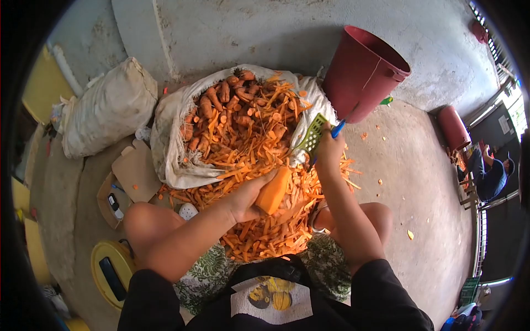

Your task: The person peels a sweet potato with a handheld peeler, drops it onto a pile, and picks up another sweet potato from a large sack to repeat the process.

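My left hand (247,199) is closed around a thick peeled carrot (274,190), smooth and bright orange, above a heap of peelings (270,234) between my legs. Up and to the right, my right hand (330,153) grips a blue-handled tool (338,128); its working end is too unclear to name. A green perforated plastic piece (313,135) shows right beside my right fingers. Behind both hands lies an opened white sack (171,160) with unpeeled carrots (212,102) at its mouth and orange strips spilling forward.
A tall red bin (359,71) stands by the wall, right of the sack. A full white sack (113,110) leans at the left, near an open cardboard box (135,171). A phone (112,278) rests on a yellow lid (99,256). Another person (491,176) sits far right.
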`<action>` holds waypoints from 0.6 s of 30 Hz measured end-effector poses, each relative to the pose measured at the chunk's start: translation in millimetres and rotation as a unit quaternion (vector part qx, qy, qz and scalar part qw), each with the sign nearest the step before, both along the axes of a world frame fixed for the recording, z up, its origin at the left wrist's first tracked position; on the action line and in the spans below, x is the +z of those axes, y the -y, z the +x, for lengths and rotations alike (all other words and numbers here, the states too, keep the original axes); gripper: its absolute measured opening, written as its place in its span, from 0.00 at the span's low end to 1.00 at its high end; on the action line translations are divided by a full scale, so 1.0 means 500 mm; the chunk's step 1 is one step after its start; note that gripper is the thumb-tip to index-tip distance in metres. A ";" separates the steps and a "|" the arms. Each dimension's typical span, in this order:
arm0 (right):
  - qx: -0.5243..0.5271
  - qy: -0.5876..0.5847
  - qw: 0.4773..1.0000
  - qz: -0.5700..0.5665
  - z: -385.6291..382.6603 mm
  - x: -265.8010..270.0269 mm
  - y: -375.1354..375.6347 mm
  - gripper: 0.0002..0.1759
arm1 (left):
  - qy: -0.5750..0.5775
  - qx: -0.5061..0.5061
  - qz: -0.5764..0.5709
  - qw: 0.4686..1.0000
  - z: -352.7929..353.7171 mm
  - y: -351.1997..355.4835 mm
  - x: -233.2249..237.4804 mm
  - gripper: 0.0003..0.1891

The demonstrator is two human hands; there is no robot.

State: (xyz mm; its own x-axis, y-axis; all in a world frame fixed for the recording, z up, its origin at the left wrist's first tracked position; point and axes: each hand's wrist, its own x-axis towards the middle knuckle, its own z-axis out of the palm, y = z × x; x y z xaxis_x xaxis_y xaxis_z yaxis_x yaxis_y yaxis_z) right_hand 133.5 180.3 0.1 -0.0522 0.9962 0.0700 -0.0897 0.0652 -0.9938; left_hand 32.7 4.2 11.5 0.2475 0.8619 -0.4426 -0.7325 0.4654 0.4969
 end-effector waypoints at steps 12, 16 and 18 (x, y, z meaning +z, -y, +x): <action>0.114 0.155 0.961 0.199 -0.023 0.012 0.152 0.15 | 0.040 0.107 -0.037 0.993 0.005 -0.013 -0.027 0.18; 0.024 0.174 0.975 0.135 -0.015 0.024 0.083 0.18 | -0.010 0.030 -0.017 0.999 0.016 -0.001 -0.027 0.22; -0.055 0.191 0.974 0.112 0.008 0.008 -0.003 0.15 | -0.038 -0.039 0.001 0.999 0.026 0.010 -0.008 0.25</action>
